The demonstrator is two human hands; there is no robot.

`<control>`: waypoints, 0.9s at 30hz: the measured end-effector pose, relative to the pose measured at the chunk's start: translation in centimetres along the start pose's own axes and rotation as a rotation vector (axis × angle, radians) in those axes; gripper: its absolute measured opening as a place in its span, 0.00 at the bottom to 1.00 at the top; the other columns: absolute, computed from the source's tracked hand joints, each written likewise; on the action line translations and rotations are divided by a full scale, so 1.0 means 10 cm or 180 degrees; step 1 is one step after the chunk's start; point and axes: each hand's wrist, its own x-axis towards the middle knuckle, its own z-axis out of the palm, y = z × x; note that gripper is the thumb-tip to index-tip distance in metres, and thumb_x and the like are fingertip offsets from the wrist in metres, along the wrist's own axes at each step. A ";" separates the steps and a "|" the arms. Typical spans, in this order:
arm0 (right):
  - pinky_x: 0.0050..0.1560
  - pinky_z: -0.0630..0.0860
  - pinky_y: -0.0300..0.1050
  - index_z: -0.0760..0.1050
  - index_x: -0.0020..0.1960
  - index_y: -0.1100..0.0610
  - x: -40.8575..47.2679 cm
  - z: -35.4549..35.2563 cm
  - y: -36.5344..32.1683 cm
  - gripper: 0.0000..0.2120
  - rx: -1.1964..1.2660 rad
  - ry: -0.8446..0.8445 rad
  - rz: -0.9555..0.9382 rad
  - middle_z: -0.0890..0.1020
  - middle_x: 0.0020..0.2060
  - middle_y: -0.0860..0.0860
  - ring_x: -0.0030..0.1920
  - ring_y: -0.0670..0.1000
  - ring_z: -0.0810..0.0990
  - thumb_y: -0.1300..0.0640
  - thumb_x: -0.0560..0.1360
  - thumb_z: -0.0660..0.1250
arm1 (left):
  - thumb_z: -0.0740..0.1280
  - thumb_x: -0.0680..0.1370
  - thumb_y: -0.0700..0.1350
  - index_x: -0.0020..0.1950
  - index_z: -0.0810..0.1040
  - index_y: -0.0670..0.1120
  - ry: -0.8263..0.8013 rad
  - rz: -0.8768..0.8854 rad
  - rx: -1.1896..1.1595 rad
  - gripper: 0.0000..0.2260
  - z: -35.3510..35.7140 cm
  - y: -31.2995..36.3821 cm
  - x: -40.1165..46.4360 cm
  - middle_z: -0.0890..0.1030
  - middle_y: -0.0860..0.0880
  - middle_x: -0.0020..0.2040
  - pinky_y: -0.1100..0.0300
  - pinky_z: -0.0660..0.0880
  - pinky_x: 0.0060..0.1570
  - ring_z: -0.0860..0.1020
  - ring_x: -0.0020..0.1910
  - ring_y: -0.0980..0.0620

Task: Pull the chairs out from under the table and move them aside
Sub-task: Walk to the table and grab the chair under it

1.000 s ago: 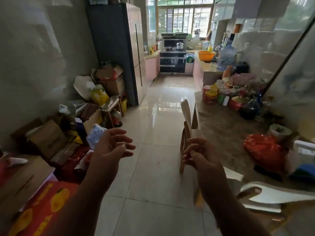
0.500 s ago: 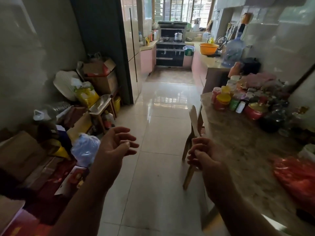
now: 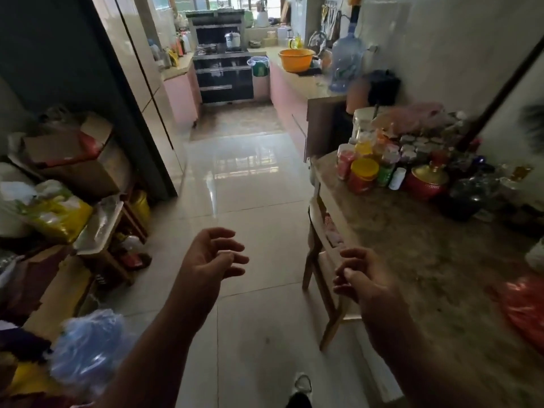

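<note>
Here, both hands (image 3: 360, 278) loosely curled, empty.

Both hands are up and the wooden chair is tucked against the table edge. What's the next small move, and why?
Probably reach the right hand forward and close it on the wooden chair, then draw it left onto the tile floor. The chair sits tucked against the table edge, both hands look empty with fingers loosely curled, and the right hand is nearest. The left hand hovers over open floor.

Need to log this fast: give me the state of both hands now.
Left hand: open, fingers curled, holding nothing.
Right hand: loosely curled beside the chair, holding nothing.
</note>
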 end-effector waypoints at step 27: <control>0.39 0.76 0.47 0.74 0.49 0.53 3.54 0.69 1.46 0.11 0.0367 0.2688 0.1231 0.77 0.38 0.55 0.36 0.49 0.77 0.67 0.75 0.59 | 0.63 0.78 0.29 0.60 0.74 0.40 -0.2351 -0.1747 0.0605 0.13 1.44 -1.40 4.97 0.80 0.37 0.53 0.45 0.81 0.47 0.82 0.48 0.40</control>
